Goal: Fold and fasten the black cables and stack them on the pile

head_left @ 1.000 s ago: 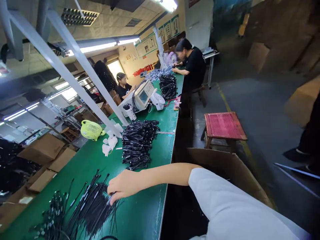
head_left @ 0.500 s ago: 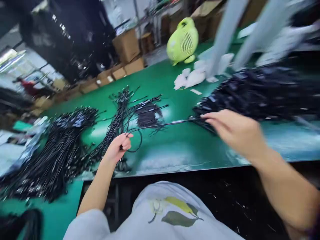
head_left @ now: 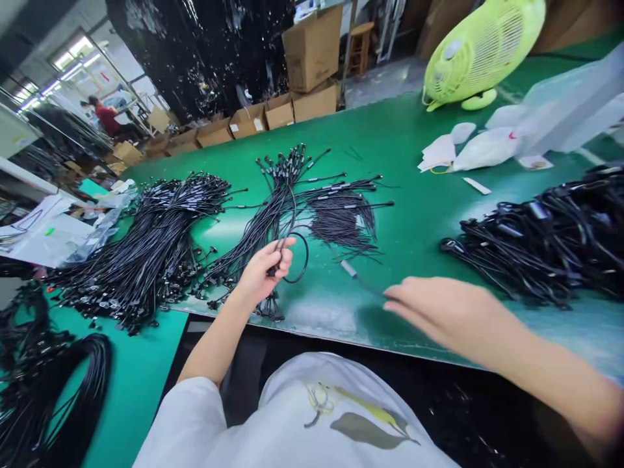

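My left hand (head_left: pixel 266 270) is closed on a looped black cable (head_left: pixel 298 259) above the near edge of the green table (head_left: pixel 404 214). My right hand (head_left: pixel 439 312) pinches the other end of that cable near its small connector (head_left: pixel 349 268), low over the table. Right behind my left hand a fanned bunch of thin black cables (head_left: pixel 312 208) lies flat. A larger heap of black cables (head_left: pixel 151 240) sits to the left, and a pile of coiled black cables (head_left: pixel 546 240) lies to the right of my right hand.
A lime-green desk fan (head_left: pixel 480 49) stands at the far right edge, with white gloves and plastic bags (head_left: pixel 487 146) in front of it. Cardboard boxes (head_left: pixel 312 49) line the floor behind. More black cable coils (head_left: pixel 43 383) lie at lower left. A person in red (head_left: pixel 104 117) works far left.
The view has swung from the long bench toward the table in front of me. My right hand drew the cable's end down and left, toward me; my left hand still grips the loop.
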Tool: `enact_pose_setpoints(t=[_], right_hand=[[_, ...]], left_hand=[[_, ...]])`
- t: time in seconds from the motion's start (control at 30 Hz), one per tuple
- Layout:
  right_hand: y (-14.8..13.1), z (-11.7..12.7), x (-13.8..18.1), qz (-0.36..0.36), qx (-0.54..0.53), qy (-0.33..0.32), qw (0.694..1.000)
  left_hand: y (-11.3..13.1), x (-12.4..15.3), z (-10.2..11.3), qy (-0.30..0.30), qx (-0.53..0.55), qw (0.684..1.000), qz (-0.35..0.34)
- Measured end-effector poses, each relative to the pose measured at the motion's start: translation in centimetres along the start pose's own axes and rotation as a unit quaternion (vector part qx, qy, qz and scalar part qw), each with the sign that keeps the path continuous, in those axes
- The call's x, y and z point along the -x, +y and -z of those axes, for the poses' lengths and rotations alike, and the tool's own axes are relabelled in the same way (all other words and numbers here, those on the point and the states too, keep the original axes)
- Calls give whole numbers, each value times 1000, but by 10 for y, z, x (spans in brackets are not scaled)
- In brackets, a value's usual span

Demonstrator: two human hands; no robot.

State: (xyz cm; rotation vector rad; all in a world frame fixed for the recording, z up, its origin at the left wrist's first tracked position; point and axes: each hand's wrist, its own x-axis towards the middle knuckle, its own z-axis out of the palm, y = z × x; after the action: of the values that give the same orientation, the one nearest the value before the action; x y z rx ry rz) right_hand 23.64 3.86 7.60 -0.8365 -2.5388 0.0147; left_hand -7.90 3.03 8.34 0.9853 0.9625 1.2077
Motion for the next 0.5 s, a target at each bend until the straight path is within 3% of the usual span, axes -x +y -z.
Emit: enact_pose_setpoints(t=[0.1, 0.2, 0.3, 0.37, 0.43, 0.5], right_hand=[[-30, -8, -21, 83, -121, -104, 984], [-38, -6, -47, 41, -215, -64, 974], [-29, -14, -64, -64, -289, 64, 953], [-26, -28, -68, -146, -327, 168, 918], [-29, -47, -67, -211, -399, 194, 871], [-35, -64, -65, -267, -496, 169, 809]], left_hand=[[-18, 2, -27, -78, -121, 990, -2], [-31, 13, -48, -128, -221, 966, -29], [-37, 17, -57, -132, -94, 986, -46], [-37, 15, -59, -127, 29, 991, -44], [-39, 12, -61, -106, 94, 990, -24], [-43, 11, -62, -75, 109, 991, 13]])
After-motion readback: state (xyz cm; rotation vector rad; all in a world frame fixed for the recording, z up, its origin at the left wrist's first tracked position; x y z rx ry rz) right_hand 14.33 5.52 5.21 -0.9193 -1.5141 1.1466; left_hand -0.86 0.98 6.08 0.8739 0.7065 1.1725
